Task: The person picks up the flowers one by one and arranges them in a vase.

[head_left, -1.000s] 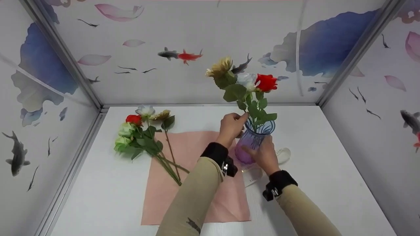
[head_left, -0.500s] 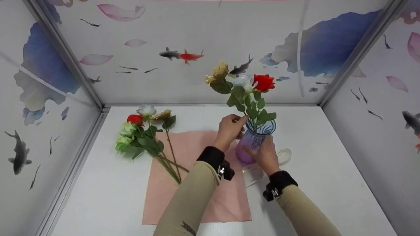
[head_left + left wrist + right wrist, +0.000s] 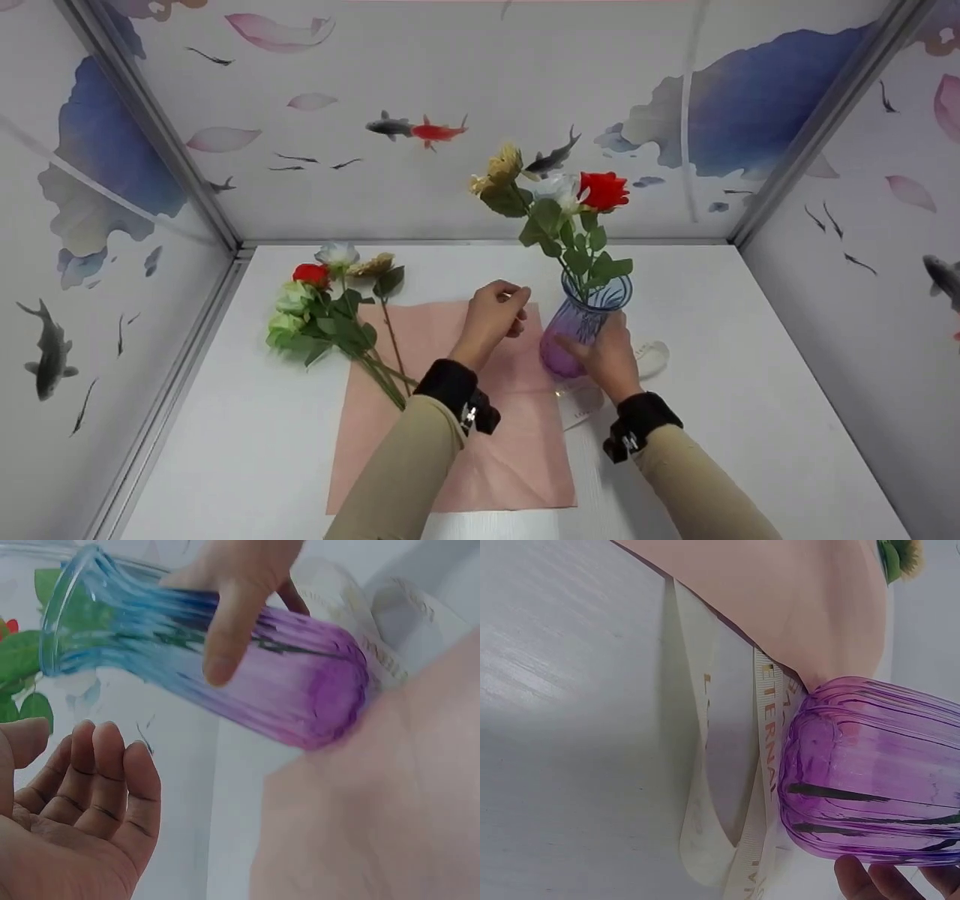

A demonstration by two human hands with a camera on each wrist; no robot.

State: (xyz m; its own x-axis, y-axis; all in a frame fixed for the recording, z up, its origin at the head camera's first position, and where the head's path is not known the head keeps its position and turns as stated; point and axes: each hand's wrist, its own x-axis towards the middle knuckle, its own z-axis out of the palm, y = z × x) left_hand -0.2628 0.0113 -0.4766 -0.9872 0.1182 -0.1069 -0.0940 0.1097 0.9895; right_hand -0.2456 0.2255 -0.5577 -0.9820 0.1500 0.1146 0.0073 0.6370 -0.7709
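Observation:
A glass vase (image 3: 561, 354), blue at the neck and purple at the base, stands tilted on the table and holds a red rose (image 3: 604, 190), a white flower (image 3: 556, 190) and a yellowish flower stem (image 3: 501, 166). My right hand (image 3: 613, 358) grips the vase's side, its thumb across the glass in the left wrist view. To the vase's left hovers my left hand (image 3: 495, 316), fingers loosely bent and holding nothing. In the left wrist view, the palm and fingers of that hand (image 3: 90, 825) are apart from the vase (image 3: 247, 682).
A pink sheet of paper (image 3: 510, 450) lies under my left arm. On its left side rest loose flowers: a red rose (image 3: 310, 275), a white flower (image 3: 337, 255), a yellowish flower (image 3: 371, 265) and green ones (image 3: 289, 319). Cream lettered ribbon (image 3: 769, 727) lies beside the vase.
My left hand has let go of the yellowish flower's stem at the vase's rim and moved left and down. The right hand stays on the vase.

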